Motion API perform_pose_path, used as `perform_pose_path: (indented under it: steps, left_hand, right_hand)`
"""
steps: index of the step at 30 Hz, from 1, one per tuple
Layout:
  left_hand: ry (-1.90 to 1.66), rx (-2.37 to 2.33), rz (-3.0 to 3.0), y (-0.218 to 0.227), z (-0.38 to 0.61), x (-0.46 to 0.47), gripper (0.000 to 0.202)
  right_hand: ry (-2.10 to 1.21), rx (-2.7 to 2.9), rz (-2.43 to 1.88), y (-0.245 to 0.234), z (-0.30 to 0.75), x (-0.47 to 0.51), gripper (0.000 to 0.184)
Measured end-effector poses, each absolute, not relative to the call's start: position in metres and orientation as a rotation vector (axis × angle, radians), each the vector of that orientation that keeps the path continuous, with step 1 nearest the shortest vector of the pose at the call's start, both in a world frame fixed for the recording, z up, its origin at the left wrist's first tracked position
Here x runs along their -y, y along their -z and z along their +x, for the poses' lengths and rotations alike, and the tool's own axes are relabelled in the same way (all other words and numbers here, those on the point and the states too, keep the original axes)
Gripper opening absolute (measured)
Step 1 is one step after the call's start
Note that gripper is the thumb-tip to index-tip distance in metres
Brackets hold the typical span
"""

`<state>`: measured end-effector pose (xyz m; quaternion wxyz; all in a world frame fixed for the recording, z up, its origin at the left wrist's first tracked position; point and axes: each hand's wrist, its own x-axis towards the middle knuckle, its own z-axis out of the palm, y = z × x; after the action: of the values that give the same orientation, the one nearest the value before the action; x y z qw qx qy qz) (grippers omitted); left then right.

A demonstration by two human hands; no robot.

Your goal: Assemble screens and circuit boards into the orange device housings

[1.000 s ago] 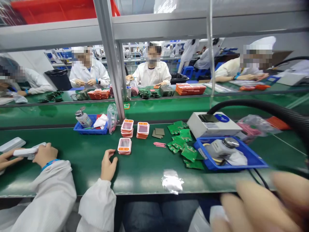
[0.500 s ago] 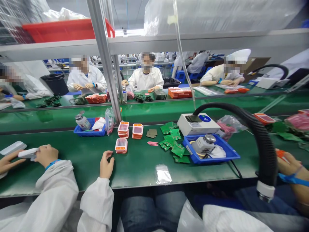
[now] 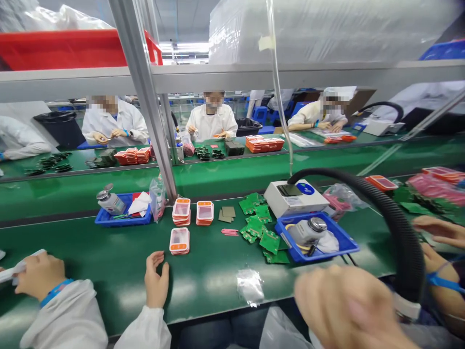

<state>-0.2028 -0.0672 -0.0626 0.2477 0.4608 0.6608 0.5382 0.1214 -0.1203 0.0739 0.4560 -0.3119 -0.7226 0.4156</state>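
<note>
My left hand (image 3: pixel 157 278) rests at the bench's front edge, fingers apart and slightly curved, holding nothing. Just beyond its fingertips is a short stack of orange-and-white framed panels (image 3: pixel 179 241). Two more such stacks, one on the left (image 3: pixel 181 211) and one on the right (image 3: pixel 205 213), stand behind it. My right hand (image 3: pixel 348 305) is raised close to the camera, blurred, its fingers seemingly curled; whether it holds anything cannot be made out. Between the hands lies a clear plastic sheet (image 3: pixel 250 287). Farther back are pink strips (image 3: pixel 229 232), grey-brown squares (image 3: pixel 227 213) and green circuit boards (image 3: pixel 259 225).
A blue tray (image 3: pixel 348 245) with a dispenser bottle (image 3: pixel 308 231) sits by a white box (image 3: pixel 296 198). A black flexible hose (image 3: pixel 392 218) arches over the right side. Another blue tray (image 3: pixel 123 221) stands left. Co-workers' hands are at both sides, the left one (image 3: pixel 41 276) gripping a white object.
My right hand has come up into view at the lower right. The camera view has shifted, and my left hand stays open on the bench near the panel stack.
</note>
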Motion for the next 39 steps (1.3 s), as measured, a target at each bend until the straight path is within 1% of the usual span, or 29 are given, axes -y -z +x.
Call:
perform_pose_path:
  steps: [3, 4, 7, 10, 12, 15, 17, 18, 20, 22, 24, 26, 29, 32, 36, 39]
  left_hand:
    - [-1.485, -1.801, 1.211, 0.061, -0.200, 0.066, 0.037]
    - [-1.491, -1.817, 1.186, 0.059, -0.199, 0.065, 0.038]
    - [-1.492, -1.922, 1.124, 0.046, -0.191, 0.062, 0.040]
    - [-1.415, -2.060, 1.228, 0.023, -0.178, 0.053, 0.045]
    - [-1.233, -2.172, 1.419, 0.006, -0.167, 0.044, 0.052]
    - [-0.764, -2.329, 1.660, -0.013, -0.149, 0.027, 0.064]
    - [-0.534, -2.389, 1.711, -0.019, -0.137, 0.018, 0.066]
    - [-0.488, -2.418, 1.725, -0.020, -0.133, 0.016, 0.066]
    - [-0.535, -2.475, 1.779, -0.017, -0.126, 0.015, 0.065]
    - [-0.716, -2.485, 1.884, -0.010, -0.123, 0.018, 0.059]
    - [-0.944, -2.399, 2.020, -0.003, -0.121, 0.025, 0.048]
    - [-1.120, -2.265, 2.129, 0.003, -0.119, 0.037, 0.039]
    - [-1.265, -2.106, 2.157, 0.007, -0.115, 0.059, 0.033]
    - [-1.338, -2.035, 2.025, 0.012, -0.107, 0.083, 0.030]
    - [-1.317, -2.015, 1.783, 0.022, -0.092, 0.110, 0.026]
    - [-1.304, -1.972, 1.574, 0.025, -0.079, 0.117, 0.022]
  right_hand:
    - [-0.813, 1.502, -1.144, -0.063, 0.127, 0.093, 0.019]
    - [-0.736, 1.469, -1.285, -0.056, 0.129, 0.084, 0.017]
    - [-0.614, 1.615, -1.554, -0.028, 0.138, 0.063, 0.027]
    - [-0.574, 1.712, -1.619, -0.005, 0.145, 0.053, 0.030]
    - [-0.574, 1.751, -1.607, 0.003, 0.147, 0.049, 0.027]
    - [-0.581, 1.819, -1.568, 0.005, 0.147, 0.041, 0.024]
    - [-0.572, 1.857, -1.545, 0.005, 0.145, 0.030, 0.023]
    - [-0.558, 1.872, -1.536, 0.005, 0.143, 0.023, 0.023]
    - [-0.513, 1.894, -1.526, 0.007, 0.138, 0.006, 0.023]
    - [-0.458, 1.909, -1.526, 0.011, 0.130, -0.014, 0.023]
    - [-0.422, 1.924, -1.531, 0.017, 0.122, -0.034, 0.026]
    - [-0.422, 1.938, -1.545, 0.025, 0.115, -0.051, 0.033]
    - [-0.480, 1.942, -1.581, 0.039, 0.112, -0.068, 0.046]
    - [-0.551, 1.934, -1.598, 0.051, 0.113, -0.078, 0.050]
    - [-0.586, 1.895, -1.601, 0.056, 0.115, -0.083, 0.048]
    - [-0.582, 1.849, -1.599, 0.049, 0.115, -0.084, 0.045]
